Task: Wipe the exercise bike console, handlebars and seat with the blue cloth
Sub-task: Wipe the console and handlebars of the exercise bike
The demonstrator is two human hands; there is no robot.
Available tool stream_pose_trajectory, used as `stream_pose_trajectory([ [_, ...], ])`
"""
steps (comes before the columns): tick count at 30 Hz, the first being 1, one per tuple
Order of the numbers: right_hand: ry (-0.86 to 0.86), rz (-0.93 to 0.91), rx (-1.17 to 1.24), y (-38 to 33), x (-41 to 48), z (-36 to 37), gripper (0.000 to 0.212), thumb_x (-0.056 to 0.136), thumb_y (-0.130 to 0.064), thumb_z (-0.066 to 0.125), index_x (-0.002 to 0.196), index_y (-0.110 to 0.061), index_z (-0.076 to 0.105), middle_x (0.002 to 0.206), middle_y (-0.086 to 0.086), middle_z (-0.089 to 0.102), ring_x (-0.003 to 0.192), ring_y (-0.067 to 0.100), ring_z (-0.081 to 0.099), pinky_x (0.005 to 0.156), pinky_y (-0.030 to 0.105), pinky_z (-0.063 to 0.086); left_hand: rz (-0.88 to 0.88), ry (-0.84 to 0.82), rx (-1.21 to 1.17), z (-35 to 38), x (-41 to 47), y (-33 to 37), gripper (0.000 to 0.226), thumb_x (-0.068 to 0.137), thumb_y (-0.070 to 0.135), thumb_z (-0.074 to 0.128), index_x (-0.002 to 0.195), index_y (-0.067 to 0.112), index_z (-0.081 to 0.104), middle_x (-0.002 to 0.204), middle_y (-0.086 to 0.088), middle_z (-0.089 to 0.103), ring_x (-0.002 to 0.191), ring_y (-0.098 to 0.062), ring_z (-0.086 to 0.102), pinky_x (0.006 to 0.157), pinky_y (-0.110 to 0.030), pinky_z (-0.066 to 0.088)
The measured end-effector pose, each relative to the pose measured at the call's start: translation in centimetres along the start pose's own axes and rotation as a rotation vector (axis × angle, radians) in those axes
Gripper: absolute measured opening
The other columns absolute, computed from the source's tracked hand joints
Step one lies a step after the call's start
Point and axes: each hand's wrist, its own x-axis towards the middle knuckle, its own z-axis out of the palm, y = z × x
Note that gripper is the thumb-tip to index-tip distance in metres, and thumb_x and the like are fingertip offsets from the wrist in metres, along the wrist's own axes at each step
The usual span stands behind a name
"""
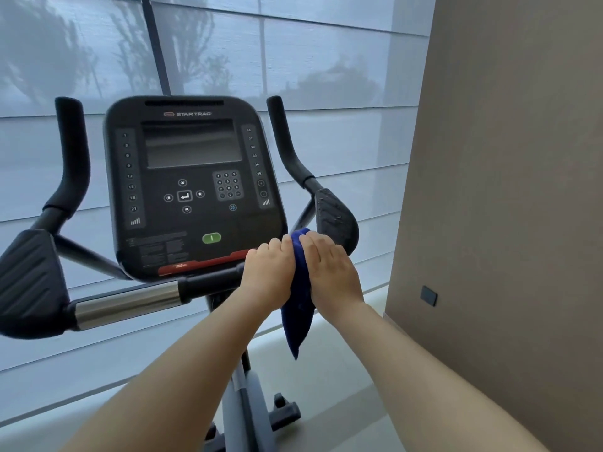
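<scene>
Beside window blinds (326,76), hands (301,272) gripping blue cloth (298,321)

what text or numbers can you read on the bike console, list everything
"STAR TRAC" above the screen on the console
"1 3 6 9 12 15 18 21" down the left column
"24 27 30 33 36 40" down the right column
"1" to "9" and "0" on the keypad
"I" on the green button
Fine print at the lower left and on the red strip: too small and blurred to read.
</scene>
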Motion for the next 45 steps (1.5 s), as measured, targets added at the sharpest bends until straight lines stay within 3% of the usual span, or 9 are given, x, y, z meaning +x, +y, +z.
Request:
stream_pose_trajectory([
  [5,-0.079,-0.132,0.06,1.5,0.6,0.3,0.062,0.089,-0.017,0.053,0.143,-0.008,0.025,0.146,0.01,0.033,0.133,0.026,0.031,0.11,0.034,0.025,-0.103,-0.101,-0.007,-1.0,-0.1,1.2,0.058,0.08,0.02,0.06,0.129,0.008,0.03,0.115,-0.007,0.05,0.101,-0.025,0.051,0.082,-0.032,0.039],
  [11,-0.138,-0.324,0.438,5.3,1.9,-2.9,0.047,0.089,-0.009,0.049,0.135,-0.005,0.04,0.138,0.011,0.045,0.127,0.028,0.039,0.108,0.034,0.028,-0.214,-0.119,-0.111,-2.7,-0.8,3.6,0.071,0.086,0.014,0.052,0.144,0.004,0.012,0.143,-0.01,0.034,0.129,-0.028,0.033,0.107,-0.031,0.026],
  [18,0.192,-0.424,0.458,11.6,4.7,-7.6,0.069,0.075,-0.001,0.06,0.14,-0.009,0.038,0.144,0.016,0.037,0.133,0.034,0.033,0.108,0.041,0.03,-0.239,0.411,-0.358,-7.0,1.9,8.8,0.065,0.079,-0.006,0.046,0.141,0.009,0.033,0.139,-0.009,0.039,0.123,-0.028,0.039,0.105,-0.035,0.034],
  [21,-0.031,-0.38,0.293,13.4,4.5,-6.3,0.084,0.076,-0.007,0.059,0.148,-0.019,0.017,0.151,0.011,0.016,0.138,0.031,0.015,0.11,0.04,0.021,-0.243,0.261,-0.364,-5.8,2.3,10.5,0.069,0.081,-0.007,0.046,0.144,0.011,0.026,0.149,-0.004,0.026,0.132,-0.022,0.032,0.106,-0.028,0.031],
  [24,-0.32,-0.414,0.224,14.7,3.8,-3.5,0.093,0.08,-0.016,0.059,0.149,-0.018,-0.002,0.153,0.005,0.006,0.138,0.026,0.013,0.111,0.034,0.021,-0.208,-0.017,-0.289,-2.7,2.0,11.5,0.071,0.092,0.014,0.049,0.147,0.014,0.003,0.157,0.0,-0.004,0.144,-0.019,0.005,0.115,-0.032,0.017],
  [27,-0.349,-0.432,0.319,15.2,4.6,-2.2,0.094,0.082,-0.016,0.06,0.149,-0.018,-0.006,0.156,0.001,0.002,0.141,0.022,0.012,0.112,0.029,0.018,-0.221,-0.012,-0.225,-1.5,2.8,11.0,0.068,0.097,0.024,0.041,0.146,0.015,-0.005,0.155,0.002,-0.013,0.143,-0.013,-0.006,0.117,-0.029,0.01],
  [34,-0.271,-0.428,0.378,15.2,4.7,-0.6,0.089,0.084,-0.021,0.058,0.149,-0.019,-0.003,0.156,0.0,0.006,0.14,0.022,0.014,0.115,0.032,0.02,-0.229,0.077,-0.217,0.0,3.0,11.0,0.065,0.096,0.02,0.039,0.143,0.016,-0.007,0.146,0.007,-0.02,0.138,-0.01,-0.015,0.118,-0.029,0.003],
  [39,-0.295,-0.457,0.451,15.8,5.3,-0.7,0.089,0.081,-0.015,0.057,0.149,-0.022,0.0,0.155,-0.003,0.009,0.139,0.019,0.016,0.113,0.029,0.021,-0.228,0.147,-0.201,-0.3,3.3,11.2,0.062,0.094,0.016,0.043,0.145,0.013,0.008,0.155,0.001,0.003,0.143,-0.016,0.006,0.114,-0.019,0.002],
  [45,-0.245,-0.48,0.783,18.8,6.4,-2.3,0.068,0.07,-0.011,0.07,0.134,-0.025,0.05,0.135,-0.003,0.048,0.121,0.018,0.048,0.099,0.032,0.041,-0.308,0.192,-0.258,-1.3,3.5,11.8,0.061,0.087,0.009,0.049,0.144,0.015,0.027,0.151,-0.004,0.027,0.137,-0.023,0.023,0.112,-0.024,0.014],
])
